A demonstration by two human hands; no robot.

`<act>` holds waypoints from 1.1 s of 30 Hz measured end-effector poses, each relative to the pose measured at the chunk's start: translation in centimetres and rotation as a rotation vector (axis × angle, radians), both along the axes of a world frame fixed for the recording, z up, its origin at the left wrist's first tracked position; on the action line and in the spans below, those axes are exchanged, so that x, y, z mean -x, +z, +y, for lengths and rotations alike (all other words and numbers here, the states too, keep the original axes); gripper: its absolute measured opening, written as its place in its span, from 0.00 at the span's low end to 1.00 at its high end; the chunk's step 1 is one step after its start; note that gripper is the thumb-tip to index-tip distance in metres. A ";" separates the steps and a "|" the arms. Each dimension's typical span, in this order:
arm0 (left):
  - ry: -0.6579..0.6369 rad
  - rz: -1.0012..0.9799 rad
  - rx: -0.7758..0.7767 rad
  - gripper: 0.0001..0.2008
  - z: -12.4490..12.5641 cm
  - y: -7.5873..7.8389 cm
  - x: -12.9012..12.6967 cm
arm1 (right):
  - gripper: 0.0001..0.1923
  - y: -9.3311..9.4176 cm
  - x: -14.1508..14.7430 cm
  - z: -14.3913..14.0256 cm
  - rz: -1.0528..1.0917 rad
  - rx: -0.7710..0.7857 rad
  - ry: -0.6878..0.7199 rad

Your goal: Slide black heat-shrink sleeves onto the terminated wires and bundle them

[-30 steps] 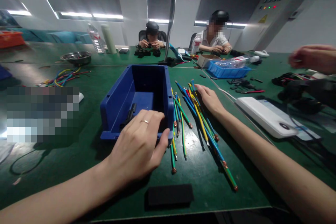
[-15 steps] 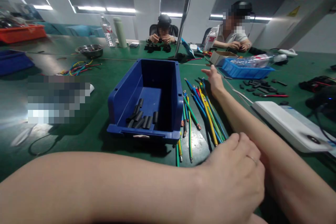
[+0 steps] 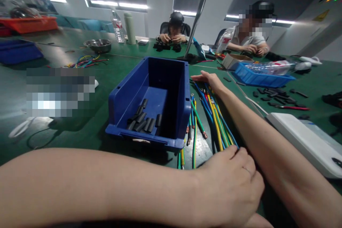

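Beside the blue bin, several coloured cables (image 3: 217, 128) with ring lugs lie in a loose bundle on the green table. My left hand (image 3: 232, 185) is curled over their near ends, back of the hand upward; its fingertips are partly hidden. At the far ends my right hand (image 3: 210, 80) rests with its fingers stretched out towards the bin, touching or very near the lugs. Shorter cables (image 3: 194, 128) with bare copper ends lie between the bundle and the bin. Inside the blue bin (image 3: 184, 114) are several short black sleeves (image 3: 144, 123).
Loose black sleeves (image 3: 278, 94) and a light blue tray (image 3: 267, 76) lie to the right, near a white device (image 3: 301, 139). A metal bowl (image 3: 98, 45) and more cables (image 3: 87, 61) are at the left. Two people sit across the table behind a metal pole (image 3: 197, 14).
My right hand has moved left, in towards the cables' far ends. My left hand has shifted slightly left and stays over the near ends. The view has turned a little to the left.
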State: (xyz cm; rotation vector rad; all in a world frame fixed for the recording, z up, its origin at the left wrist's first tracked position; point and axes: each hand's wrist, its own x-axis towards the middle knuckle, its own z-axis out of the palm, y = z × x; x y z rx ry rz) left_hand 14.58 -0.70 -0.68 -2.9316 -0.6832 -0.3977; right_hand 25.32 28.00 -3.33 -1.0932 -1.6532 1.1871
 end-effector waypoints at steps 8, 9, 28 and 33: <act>-0.115 -0.135 -0.054 0.19 1.7 -0.9 -0.1 | 0.24 0.3 0.1 -2.4 0.061 0.058 0.056; -0.121 -0.136 -0.053 0.19 1.8 -0.9 -0.1 | 0.24 0.3 0.1 -2.7 0.073 0.059 0.050; -0.050 0.018 -0.199 0.14 1.2 0.3 1.5 | 0.16 -0.3 0.2 -5.1 0.284 -0.054 -0.251; 0.016 0.021 -0.262 0.35 -0.9 2.3 4.5 | 0.20 -1.1 -0.8 -6.3 0.397 -0.110 -0.546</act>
